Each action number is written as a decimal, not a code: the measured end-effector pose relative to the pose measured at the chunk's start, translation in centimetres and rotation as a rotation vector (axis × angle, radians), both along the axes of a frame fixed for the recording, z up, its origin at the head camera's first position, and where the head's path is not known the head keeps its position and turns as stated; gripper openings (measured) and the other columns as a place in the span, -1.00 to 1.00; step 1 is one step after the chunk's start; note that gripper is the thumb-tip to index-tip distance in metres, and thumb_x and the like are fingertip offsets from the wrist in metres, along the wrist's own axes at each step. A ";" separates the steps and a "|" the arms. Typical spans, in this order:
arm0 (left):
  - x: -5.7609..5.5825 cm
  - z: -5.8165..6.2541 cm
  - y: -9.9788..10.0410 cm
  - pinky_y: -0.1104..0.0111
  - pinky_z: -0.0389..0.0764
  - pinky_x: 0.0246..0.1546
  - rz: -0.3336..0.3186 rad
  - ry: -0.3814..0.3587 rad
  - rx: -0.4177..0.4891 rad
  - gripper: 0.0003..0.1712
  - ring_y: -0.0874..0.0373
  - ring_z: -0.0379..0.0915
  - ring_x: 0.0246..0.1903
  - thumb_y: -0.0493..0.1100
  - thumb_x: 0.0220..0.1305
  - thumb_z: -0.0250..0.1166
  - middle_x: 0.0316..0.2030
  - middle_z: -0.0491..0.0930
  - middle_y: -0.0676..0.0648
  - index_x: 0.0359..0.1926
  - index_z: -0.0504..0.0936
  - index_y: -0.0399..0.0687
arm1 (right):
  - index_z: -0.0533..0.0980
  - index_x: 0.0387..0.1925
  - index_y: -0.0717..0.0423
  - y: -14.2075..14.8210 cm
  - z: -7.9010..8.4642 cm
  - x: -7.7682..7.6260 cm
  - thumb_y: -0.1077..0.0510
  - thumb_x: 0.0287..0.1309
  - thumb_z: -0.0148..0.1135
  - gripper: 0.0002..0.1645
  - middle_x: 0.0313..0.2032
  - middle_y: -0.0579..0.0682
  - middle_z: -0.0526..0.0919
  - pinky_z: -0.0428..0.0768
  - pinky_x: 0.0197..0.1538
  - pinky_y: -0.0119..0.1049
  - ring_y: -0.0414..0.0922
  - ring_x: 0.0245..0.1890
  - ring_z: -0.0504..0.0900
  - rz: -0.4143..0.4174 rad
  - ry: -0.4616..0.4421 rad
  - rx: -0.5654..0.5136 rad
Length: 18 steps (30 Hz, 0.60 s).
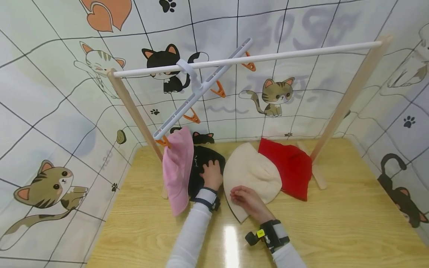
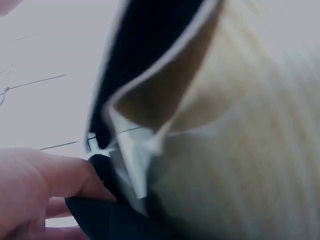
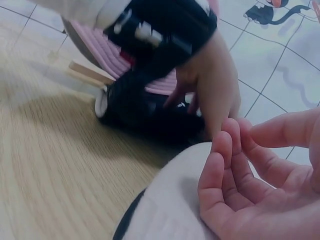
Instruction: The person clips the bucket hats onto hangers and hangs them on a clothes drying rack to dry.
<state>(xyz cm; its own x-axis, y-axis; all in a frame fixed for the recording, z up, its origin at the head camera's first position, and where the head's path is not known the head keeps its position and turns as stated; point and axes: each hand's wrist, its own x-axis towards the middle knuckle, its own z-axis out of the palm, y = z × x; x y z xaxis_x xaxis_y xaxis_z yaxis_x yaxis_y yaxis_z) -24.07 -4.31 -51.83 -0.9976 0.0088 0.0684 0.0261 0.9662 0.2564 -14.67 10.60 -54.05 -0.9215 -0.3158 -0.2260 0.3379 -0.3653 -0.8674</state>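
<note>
At left of centre, one pink hat (image 1: 178,171) hangs by its upper edge from one of four orange clips (image 1: 219,90); its long axis runs nearly vertical. The clips are fitted to one hanger (image 1: 182,110), whose long axis runs diagonally from lower left to upper right, below one white rod (image 1: 301,54). Just right of the pink hat, one black hat (image 1: 200,155) lies on the tabletop (image 1: 352,216), long axis roughly vertical. The left hand (image 1: 212,176) grips it, fingers curled at the fabric. At centre, one cream hat (image 1: 254,167) points its crown right. The right hand (image 1: 249,201), apart from the left, is loosely curled over it, holding nothing. Right of centre, one red hat (image 1: 289,167) slants toward lower right.
</note>
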 end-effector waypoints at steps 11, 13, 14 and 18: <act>0.6 1.8 -2.5 -0.11 0.56 -0.33 -0.036 -0.008 0.091 -0.82 -0.30 0.56 -0.21 -0.35 0.20 0.19 -0.22 0.60 -0.33 -0.18 0.57 -0.35 | 0.53 -0.20 0.24 0.3 -0.9 0.1 0.33 0.37 -0.02 -0.82 -0.24 0.03 0.63 0.55 -0.02 -0.31 -0.15 -0.22 0.61 -0.016 0.001 -0.043; 0.8 2.1 -2.7 -0.10 0.57 -0.35 -0.047 0.004 0.086 -0.85 -0.30 0.57 -0.24 -0.35 0.20 0.18 -0.24 0.61 -0.33 -0.21 0.57 -0.36 | 0.53 -0.19 0.25 0.3 -0.9 0.1 0.33 0.37 -0.03 -0.82 -0.24 0.03 0.63 0.55 -0.02 -0.31 -0.15 -0.22 0.61 -0.012 0.010 -0.049; 0.8 2.3 -2.8 -0.09 0.58 -0.36 -0.054 0.011 0.084 -0.86 -0.30 0.57 -0.26 -0.36 0.19 0.19 -0.26 0.61 -0.33 -0.23 0.57 -0.37 | 0.52 -0.18 0.26 0.3 -1.0 0.0 0.34 0.37 -0.03 -0.82 -0.24 0.03 0.63 0.55 -0.01 -0.30 -0.15 -0.22 0.61 -0.012 0.012 -0.053; 1.2 3.3 -3.4 -0.05 0.58 -0.43 -0.078 0.053 0.075 -0.87 -0.31 0.57 -0.34 -0.37 0.13 0.23 -0.33 0.60 -0.34 -0.28 0.56 -0.37 | 0.53 -0.21 0.25 0.2 -1.0 -0.1 0.36 0.37 -0.04 -0.81 -0.26 0.03 0.62 0.55 0.00 -0.30 -0.14 -0.23 0.61 -0.011 0.012 -0.085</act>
<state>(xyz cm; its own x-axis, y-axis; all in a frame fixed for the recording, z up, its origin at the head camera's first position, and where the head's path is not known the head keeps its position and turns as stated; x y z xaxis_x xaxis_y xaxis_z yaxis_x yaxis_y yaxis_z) -22.90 -7.74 -48.50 -0.9891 0.0788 0.1246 0.1156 0.9388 0.3245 -14.73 10.78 -55.04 -0.9275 -0.3235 -0.1873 0.3230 -0.4416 -0.8371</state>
